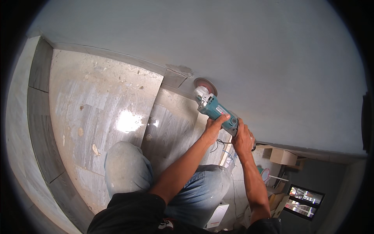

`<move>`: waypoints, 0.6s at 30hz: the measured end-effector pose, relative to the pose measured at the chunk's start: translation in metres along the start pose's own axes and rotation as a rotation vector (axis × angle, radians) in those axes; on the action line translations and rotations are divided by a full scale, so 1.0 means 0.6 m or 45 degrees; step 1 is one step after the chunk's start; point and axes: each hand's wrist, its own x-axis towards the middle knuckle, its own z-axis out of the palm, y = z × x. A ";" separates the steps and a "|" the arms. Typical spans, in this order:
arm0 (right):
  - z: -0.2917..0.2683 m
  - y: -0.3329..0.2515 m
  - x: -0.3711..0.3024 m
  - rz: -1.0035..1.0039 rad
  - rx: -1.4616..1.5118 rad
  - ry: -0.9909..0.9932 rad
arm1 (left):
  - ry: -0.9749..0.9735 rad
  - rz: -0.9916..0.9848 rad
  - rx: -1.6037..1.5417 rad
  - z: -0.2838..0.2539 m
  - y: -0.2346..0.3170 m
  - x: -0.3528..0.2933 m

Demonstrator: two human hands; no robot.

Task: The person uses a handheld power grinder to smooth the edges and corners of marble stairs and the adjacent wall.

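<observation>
1. Both hands are gripping a teal angle grinder [215, 109]: the left hand [213, 128] is wrapping its fingers around the body from below, with the thumb lying along the casing.
2. Just behind it, the right hand [243, 138] is closing around the rear of the tool's handle, where a thin cable [223, 143] is hanging down.
3. At the front of the grinder, the round reddish disc [205, 84] is meeting the pale grey wall [233, 43] just beside the grey skirting tile [173, 78] that is running along the base of the wall.
4. Below the tool, the person is kneeling in dusty blue jeans [126, 167] on a glossy grey tiled floor [97, 109].
5. Off to the right, a cardboard box [283, 156] is sitting near the wall, well apart from the hands.
</observation>
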 end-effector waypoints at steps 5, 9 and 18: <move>0.009 0.015 -0.005 0.057 0.019 -0.104 | 0.005 -0.002 0.035 -0.004 -0.017 0.001; 0.002 0.004 0.000 0.010 0.031 -0.105 | 0.053 0.055 -0.062 -0.003 -0.005 -0.006; -0.001 -0.006 0.014 -0.043 0.027 -0.001 | -0.049 0.061 0.018 -0.013 0.007 0.009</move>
